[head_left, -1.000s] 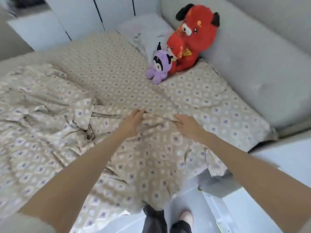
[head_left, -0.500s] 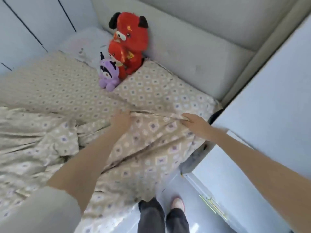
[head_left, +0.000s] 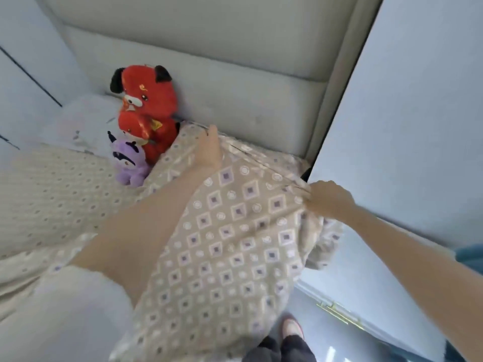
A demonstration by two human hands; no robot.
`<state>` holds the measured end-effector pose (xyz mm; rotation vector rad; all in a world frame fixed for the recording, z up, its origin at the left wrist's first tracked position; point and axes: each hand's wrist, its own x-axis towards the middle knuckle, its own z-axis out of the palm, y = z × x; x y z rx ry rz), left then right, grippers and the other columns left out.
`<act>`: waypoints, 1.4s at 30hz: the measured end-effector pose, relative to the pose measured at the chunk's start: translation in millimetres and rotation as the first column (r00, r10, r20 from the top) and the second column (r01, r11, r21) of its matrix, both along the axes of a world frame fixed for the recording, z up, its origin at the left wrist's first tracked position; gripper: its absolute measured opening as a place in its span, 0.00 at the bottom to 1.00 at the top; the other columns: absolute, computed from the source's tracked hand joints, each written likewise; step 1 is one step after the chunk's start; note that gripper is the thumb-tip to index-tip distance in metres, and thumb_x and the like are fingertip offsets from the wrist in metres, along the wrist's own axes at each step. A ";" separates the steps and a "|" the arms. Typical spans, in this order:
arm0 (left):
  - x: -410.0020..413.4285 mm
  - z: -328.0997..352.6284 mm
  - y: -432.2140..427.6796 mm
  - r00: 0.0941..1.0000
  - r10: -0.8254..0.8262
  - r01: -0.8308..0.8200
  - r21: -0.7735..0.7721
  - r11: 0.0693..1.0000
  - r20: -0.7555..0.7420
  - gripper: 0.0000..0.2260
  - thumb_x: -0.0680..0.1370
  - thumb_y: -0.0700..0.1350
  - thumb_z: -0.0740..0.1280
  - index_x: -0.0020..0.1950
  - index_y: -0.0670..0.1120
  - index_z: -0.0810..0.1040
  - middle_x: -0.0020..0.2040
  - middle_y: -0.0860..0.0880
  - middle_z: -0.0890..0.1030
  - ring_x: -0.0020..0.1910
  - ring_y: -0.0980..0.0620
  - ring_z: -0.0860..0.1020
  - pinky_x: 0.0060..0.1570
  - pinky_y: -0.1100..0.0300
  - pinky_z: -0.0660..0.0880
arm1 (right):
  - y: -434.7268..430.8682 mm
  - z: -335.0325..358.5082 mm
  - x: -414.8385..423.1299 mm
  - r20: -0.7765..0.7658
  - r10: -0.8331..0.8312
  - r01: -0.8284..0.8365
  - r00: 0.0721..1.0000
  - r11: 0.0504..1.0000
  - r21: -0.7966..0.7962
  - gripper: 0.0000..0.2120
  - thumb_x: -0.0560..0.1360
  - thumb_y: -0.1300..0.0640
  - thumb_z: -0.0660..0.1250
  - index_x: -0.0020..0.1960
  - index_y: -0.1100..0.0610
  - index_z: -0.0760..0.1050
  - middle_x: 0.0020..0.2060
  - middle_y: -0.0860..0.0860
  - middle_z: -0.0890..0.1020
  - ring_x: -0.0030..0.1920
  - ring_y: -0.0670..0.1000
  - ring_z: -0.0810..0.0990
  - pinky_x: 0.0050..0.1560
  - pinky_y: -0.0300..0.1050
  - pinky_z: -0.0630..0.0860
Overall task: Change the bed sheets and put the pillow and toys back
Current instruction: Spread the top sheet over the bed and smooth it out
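Note:
A beige cover (head_left: 235,231) with purple diamonds and white circles lies over the bed. My left hand (head_left: 209,150) grips its top edge close to the grey headboard. My right hand (head_left: 329,199) is shut on the same edge at the bed's right side. A big red plush toy (head_left: 149,100) leans on the headboard, with a smaller red toy (head_left: 136,129) and a purple plush toy (head_left: 129,163) in front of it, just left of my left hand. A white pillow (head_left: 86,121) lies left of the toys.
The padded grey headboard (head_left: 235,95) runs along the far side. A pale cabinet or wall panel (head_left: 418,126) stands tight against the bed's right side. My feet (head_left: 290,333) are on the grey floor below the hanging cover.
Both hands have pulled the cover's top edge up the bed toward the headboard. It now hides the patterned area right of the toys. The view has swung right.

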<state>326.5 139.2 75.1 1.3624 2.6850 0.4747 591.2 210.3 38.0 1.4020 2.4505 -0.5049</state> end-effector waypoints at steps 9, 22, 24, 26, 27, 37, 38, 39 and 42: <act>-4.6 25.8 53.1 0.996 -0.071 0.070 0.029 0.997 0.045 0.18 0.75 0.29 0.55 0.64 0.36 0.64 0.65 0.36 0.65 0.56 0.38 0.73 0.36 0.59 0.53 | 29.3 10.2 -5.1 0.054 -0.055 0.036 0.997 0.951 0.307 0.08 0.74 0.67 0.57 0.45 0.55 0.63 0.41 0.54 0.75 0.45 0.58 0.78 0.38 0.44 0.66; -49.9 -26.4 158.1 0.983 -0.110 0.112 -0.005 0.994 0.146 0.14 0.72 0.27 0.55 0.53 0.42 0.61 0.54 0.37 0.65 0.56 0.38 0.70 0.51 0.56 0.62 | 129.2 -43.4 -33.5 0.046 -0.061 0.047 0.997 0.965 0.256 0.07 0.74 0.64 0.60 0.43 0.53 0.66 0.38 0.50 0.74 0.36 0.54 0.73 0.32 0.41 0.63; -51.8 -40.9 171.2 0.976 -0.066 0.068 -0.004 0.998 0.205 0.14 0.72 0.27 0.55 0.54 0.40 0.63 0.59 0.34 0.65 0.55 0.37 0.70 0.48 0.56 0.61 | 143.0 -52.9 -30.0 0.060 -0.073 0.057 0.995 0.971 0.233 0.09 0.71 0.67 0.59 0.42 0.54 0.66 0.40 0.50 0.76 0.37 0.53 0.74 0.33 0.41 0.64; -55.1 -55.9 181.6 0.973 -0.026 0.032 -0.020 0.999 0.229 0.16 0.72 0.27 0.54 0.59 0.35 0.65 0.62 0.33 0.65 0.56 0.38 0.70 0.49 0.55 0.62 | 156.0 -64.8 -25.1 0.029 -0.085 0.078 0.996 0.978 0.193 0.09 0.71 0.67 0.59 0.42 0.54 0.67 0.41 0.50 0.76 0.41 0.54 0.77 0.35 0.41 0.65; -57.4 -63.9 186.6 0.973 -0.015 0.023 -0.034 0.999 0.232 0.17 0.72 0.27 0.53 0.61 0.34 0.65 0.62 0.33 0.65 0.57 0.39 0.70 0.51 0.54 0.63 | 161.7 -71.8 -22.8 -0.003 -0.096 0.096 0.995 0.984 0.151 0.08 0.71 0.67 0.58 0.42 0.54 0.68 0.42 0.50 0.76 0.43 0.54 0.78 0.35 0.41 0.66; -81.8 -98.1 174.9 0.989 0.023 -0.002 -0.143 0.990 0.145 0.19 0.72 0.29 0.54 0.62 0.36 0.68 0.58 0.32 0.68 0.55 0.37 0.70 0.46 0.53 0.63 | 169.4 -109.8 -8.2 -0.058 -0.073 0.055 0.996 0.965 -0.257 0.06 0.72 0.57 0.64 0.49 0.56 0.72 0.44 0.53 0.78 0.50 0.57 0.77 0.42 0.46 0.73; -84.2 -99.3 168.8 0.990 0.007 0.017 -0.167 0.986 0.142 0.18 0.72 0.29 0.55 0.61 0.36 0.68 0.58 0.32 0.68 0.55 0.38 0.69 0.44 0.55 0.61 | 165.3 -111.2 -9.3 -0.041 -0.056 0.041 0.998 0.952 -0.303 0.12 0.72 0.57 0.65 0.55 0.57 0.72 0.47 0.54 0.79 0.51 0.57 0.77 0.45 0.47 0.75; -85.8 -99.9 162.4 0.990 -0.006 0.031 -0.181 0.983 0.138 0.17 0.72 0.29 0.56 0.59 0.37 0.69 0.59 0.32 0.68 0.55 0.39 0.69 0.42 0.57 0.59 | 161.3 -112.1 -10.3 -0.035 -0.045 0.030 0.998 0.940 -0.341 0.16 0.71 0.56 0.67 0.58 0.57 0.71 0.47 0.54 0.79 0.49 0.56 0.77 0.45 0.47 0.76; -89.1 -100.8 137.0 0.994 -0.017 0.036 -0.169 0.985 0.112 0.14 0.73 0.30 0.59 0.57 0.36 0.72 0.60 0.33 0.65 0.49 0.43 0.67 0.45 0.57 0.63 | 142.6 -112.8 -14.3 -0.055 0.021 -0.042 0.998 0.910 -0.412 0.15 0.68 0.54 0.70 0.51 0.53 0.69 0.38 0.46 0.74 0.41 0.50 0.75 0.35 0.42 0.69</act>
